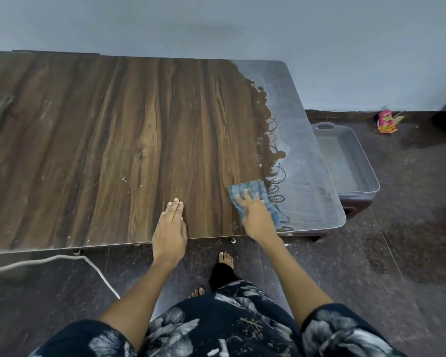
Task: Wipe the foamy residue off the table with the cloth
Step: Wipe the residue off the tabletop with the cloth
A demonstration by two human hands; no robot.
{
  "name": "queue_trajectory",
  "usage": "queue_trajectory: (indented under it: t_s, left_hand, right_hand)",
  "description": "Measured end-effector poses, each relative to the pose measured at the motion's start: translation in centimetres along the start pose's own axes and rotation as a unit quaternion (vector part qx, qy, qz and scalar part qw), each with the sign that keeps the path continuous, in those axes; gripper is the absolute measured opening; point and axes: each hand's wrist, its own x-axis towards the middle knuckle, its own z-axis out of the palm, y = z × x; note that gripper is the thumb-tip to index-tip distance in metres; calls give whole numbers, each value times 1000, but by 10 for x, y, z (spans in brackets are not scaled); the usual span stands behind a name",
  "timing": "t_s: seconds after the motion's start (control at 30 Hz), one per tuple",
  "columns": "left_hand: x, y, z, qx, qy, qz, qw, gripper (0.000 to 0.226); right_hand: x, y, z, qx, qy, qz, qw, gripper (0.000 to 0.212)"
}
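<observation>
Cloth point(252, 199) under right hand point(255, 215)

Illumination is even and moderately dim, with a cool cast; no single source can be identified. Soft, weak shadows are seen on the floor point(371, 253) below the hands. A pale sheen is noted on the counter point(113, 137) beyond and to the right of the right hand point(255, 215). Slight motion blur is observed on that hand. Wide-angle bowing is evident along the counter edges left of the left hand point(169, 233), and softness is recorded toward the frame corners.
</observation>
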Motion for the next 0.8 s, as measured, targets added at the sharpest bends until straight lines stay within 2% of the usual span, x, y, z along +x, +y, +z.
queue_trajectory:
  t_s: [0.13, 0.23, 0.3, 0.43, 0.53, 0.6, 0.67, 0.8]
  left_hand:
    - [5, 11, 5, -50, 17, -60, 997, 44]
    - [16, 25, 9, -64, 36, -102, 992, 44]
    - [24, 32, 11, -66, 36, -118, 990, 43]
    - [42, 47, 18, -59, 16, -122, 991, 43]
    - [55, 59, 23, -56, 0, -124, 991, 44]
    - [65, 68, 27, -51, -6, -125, 991, 44]
    - [73, 77, 31, -51, -11, -124, 991, 45]
    - [93, 91, 37, -57, -13, -127, 990, 46]
  right_hand:
    - [-10, -24, 32, -8, -104, -177, 979, 55]
    - [-34, -2, 22, 0, -163, -240, 957, 46]
    - [-47, 19, -2, 32, -146, -230, 962, 45]
    - [-29, 58, -51, 69, -114, -132, 982, 43]
    - [14, 62, -54, 35, -93, -92, 991, 52]
    - [39, 53, -45, 19, -63, -81, 995, 50]
    - [49, 38, -35, 22, -50, -98, 994, 49]
    - [23, 41, -26, 17, -138, -236, 962, 46]
